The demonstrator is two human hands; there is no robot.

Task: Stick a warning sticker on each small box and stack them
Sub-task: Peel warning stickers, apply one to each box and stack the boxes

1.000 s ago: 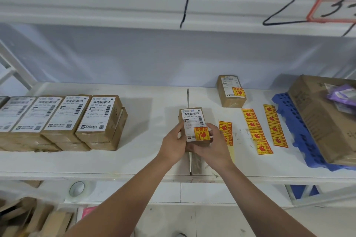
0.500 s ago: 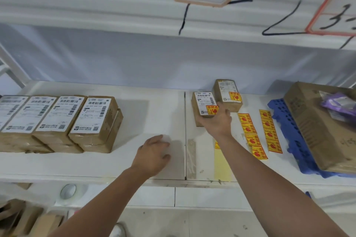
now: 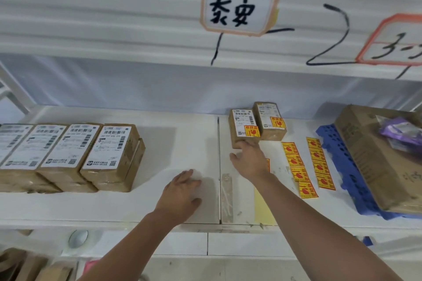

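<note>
While the right hand [image 3: 250, 159] is stretched out with straight fingers touching the near end of the stickered box [image 3: 243, 121], gripping nothing, that box sits toward the back edge of the bench [image 3: 187, 134], just beside a second stickered box [image 3: 270, 121]. The left hand [image 3: 181, 191] lies flat and loose near the front edge, holding nothing. The unstickered boxes [image 3: 109, 153] sit stacked toward the left end; they look light, stiff and tape-slick, so I'd pinch one across its long sides.
</note>
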